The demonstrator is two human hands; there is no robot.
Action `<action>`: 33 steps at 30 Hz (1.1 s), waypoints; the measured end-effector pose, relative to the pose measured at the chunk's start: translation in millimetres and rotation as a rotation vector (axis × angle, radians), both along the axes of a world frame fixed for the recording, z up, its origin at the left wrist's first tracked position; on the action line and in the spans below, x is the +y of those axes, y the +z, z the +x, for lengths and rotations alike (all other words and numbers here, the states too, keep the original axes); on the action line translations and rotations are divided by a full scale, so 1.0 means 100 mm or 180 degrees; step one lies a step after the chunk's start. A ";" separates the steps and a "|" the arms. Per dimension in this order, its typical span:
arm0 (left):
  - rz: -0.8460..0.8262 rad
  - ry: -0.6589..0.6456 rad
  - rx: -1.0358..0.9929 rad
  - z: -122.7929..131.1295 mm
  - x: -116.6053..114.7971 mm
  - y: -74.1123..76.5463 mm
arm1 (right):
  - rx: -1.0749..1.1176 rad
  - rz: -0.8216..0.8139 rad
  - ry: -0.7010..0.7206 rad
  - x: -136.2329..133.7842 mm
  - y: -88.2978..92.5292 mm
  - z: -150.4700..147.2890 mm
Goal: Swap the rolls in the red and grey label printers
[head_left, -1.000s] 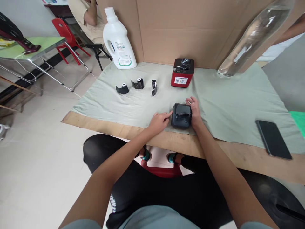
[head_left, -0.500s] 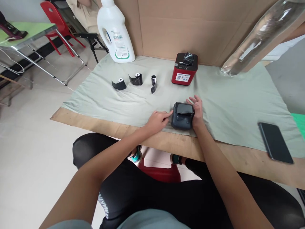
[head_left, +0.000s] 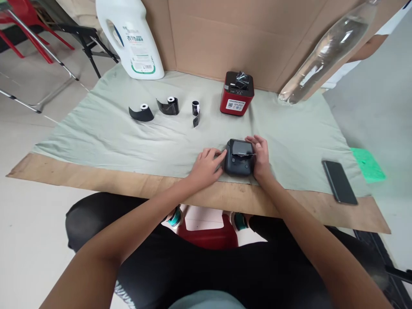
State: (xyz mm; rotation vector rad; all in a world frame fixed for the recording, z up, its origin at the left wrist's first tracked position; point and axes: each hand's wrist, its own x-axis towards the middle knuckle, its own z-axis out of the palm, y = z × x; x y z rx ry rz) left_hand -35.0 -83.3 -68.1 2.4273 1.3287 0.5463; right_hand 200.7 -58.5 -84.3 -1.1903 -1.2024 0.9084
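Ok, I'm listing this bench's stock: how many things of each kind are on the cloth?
Printers: 2, black printer and red printer
Rolls: 3
Bottles: 2, white bottle and clear bottle
Phone: 1
Total: 8

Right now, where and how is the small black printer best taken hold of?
Probably by its two side walls, coming in from left and right, where the left hand and right hand rest. The black printer is a low rounded box lying flat on the cloth.
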 end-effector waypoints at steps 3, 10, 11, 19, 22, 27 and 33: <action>-0.0041 0.0047 -0.0045 0.00 -0.01 -0.01 | -0.0046 -0.0106 0.0281 -0.20 -0.02 0.18; -0.0407 0.0046 -0.0405 -0.03 0.03 0.02 | -0.0233 -0.0025 0.0572 -0.41 -0.01 0.44; -0.0537 0.0057 -0.0480 -0.04 0.04 0.04 | -0.0390 0.0037 0.0619 -0.43 0.01 0.45; -0.1048 0.0353 -0.0710 -0.01 0.08 0.14 | -0.2322 0.0829 0.0559 -0.47 0.18 0.30; -0.0935 0.0440 -0.0685 0.04 0.07 0.12 | -0.2406 0.0978 0.0341 -0.46 0.19 0.24; -0.0704 0.0436 -0.0461 0.09 0.05 0.10 | -0.2223 0.1272 0.0023 -0.50 0.15 0.23; -0.0675 0.0427 -0.0443 0.08 0.04 0.11 | -0.2626 0.1485 -0.0105 -0.50 0.16 0.28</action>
